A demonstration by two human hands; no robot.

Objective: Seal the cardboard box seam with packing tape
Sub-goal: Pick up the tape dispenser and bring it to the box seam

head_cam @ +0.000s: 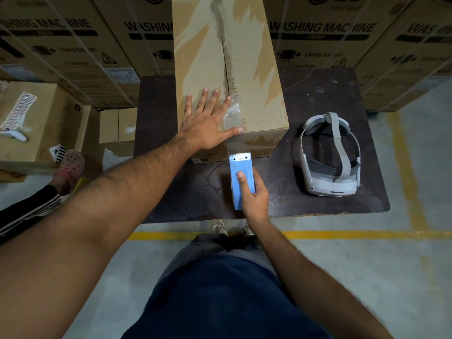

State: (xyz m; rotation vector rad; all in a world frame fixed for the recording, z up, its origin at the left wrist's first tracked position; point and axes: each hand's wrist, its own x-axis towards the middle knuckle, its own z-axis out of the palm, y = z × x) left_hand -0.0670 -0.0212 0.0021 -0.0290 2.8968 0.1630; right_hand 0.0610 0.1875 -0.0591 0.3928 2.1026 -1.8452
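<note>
— Where's the box?
— At the table's near edge, seam running straight away from you. Your left hand lies spread flat on it; your right hand, nearer you, grips the tape dispenser.
</note>
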